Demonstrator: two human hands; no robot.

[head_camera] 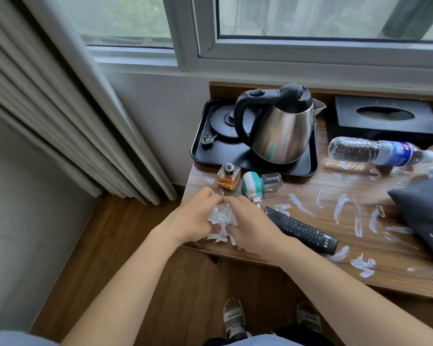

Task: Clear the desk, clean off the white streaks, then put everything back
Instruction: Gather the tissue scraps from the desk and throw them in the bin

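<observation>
A wooden desk under the window carries many white streaks. At its left front corner my left hand and my right hand both grip a crumpled white tissue between them. Just beyond lie a small amber perfume bottle and a teal-and-white plug-in device. A black remote lies right of my right hand. A steel kettle stands on a black tray with its base.
A black tissue box sits at the back right. A water bottle lies on its side in front of it. A dark cushion covers the right edge. Curtains hang at the left; wooden floor below.
</observation>
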